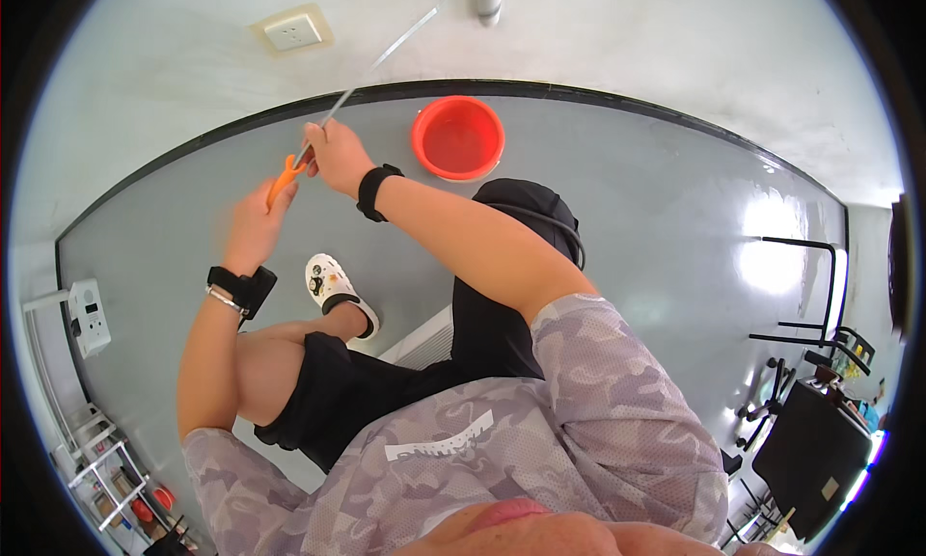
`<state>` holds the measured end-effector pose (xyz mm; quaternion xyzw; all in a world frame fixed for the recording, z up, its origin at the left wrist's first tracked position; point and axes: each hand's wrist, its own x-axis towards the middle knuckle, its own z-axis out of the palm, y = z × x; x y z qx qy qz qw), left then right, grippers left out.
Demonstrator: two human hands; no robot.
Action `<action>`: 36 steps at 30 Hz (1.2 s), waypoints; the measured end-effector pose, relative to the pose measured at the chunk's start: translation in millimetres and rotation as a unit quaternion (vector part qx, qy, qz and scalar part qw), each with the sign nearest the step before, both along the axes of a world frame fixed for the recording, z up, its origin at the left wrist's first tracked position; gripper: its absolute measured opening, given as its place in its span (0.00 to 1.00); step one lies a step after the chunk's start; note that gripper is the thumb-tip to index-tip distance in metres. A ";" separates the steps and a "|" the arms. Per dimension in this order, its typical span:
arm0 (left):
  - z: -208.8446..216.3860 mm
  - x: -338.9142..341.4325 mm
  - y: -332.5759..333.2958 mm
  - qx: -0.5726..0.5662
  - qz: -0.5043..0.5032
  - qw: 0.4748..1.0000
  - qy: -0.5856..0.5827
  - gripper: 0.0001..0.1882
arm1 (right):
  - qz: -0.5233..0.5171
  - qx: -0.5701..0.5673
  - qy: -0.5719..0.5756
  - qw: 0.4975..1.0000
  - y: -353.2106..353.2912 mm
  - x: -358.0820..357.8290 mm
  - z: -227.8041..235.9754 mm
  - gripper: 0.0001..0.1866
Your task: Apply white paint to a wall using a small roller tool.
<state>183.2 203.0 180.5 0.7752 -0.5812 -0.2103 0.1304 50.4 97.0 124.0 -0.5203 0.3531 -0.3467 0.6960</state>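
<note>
in the head view, the person's left hand (256, 228), slightly blurred, is closed around an orange, slim-handled tool (284, 182), held above the glossy grey floor (627, 218). the right hand (340, 159) pinches a long, thin, pale strip (405, 37) just beyond the tool's upper end; from here i cannot tell whether strip and tool touch. the strip extends diagonally upward, passing right of a white rectangular wall socket (292, 32). a round red plastic bucket (419, 139) stands beside the white wall (627, 45).

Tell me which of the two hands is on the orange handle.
The left hand, lower in the picture: its fingers close around the orange handle. The right hand, farther up, pinches the pale strip instead.
</note>
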 end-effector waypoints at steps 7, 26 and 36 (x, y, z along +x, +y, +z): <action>-17.0 -15.6 -2.4 -0.003 -0.033 0.998 -0.060 0.21 | 0.029 0.148 0.027 0.988 -5.3 -11.5 -24.8 0.18; -23.8 -12.9 5.7 -0.017 -0.033 0.997 -0.061 0.20 | 0.021 0.100 0.032 0.994 0.3 -5.0 -33.9 0.23; 4.4 -5.5 16.3 -0.070 0.011 0.997 -0.028 0.19 | 0.018 -0.018 -0.002 1.000 11.5 2.4 22.3 0.21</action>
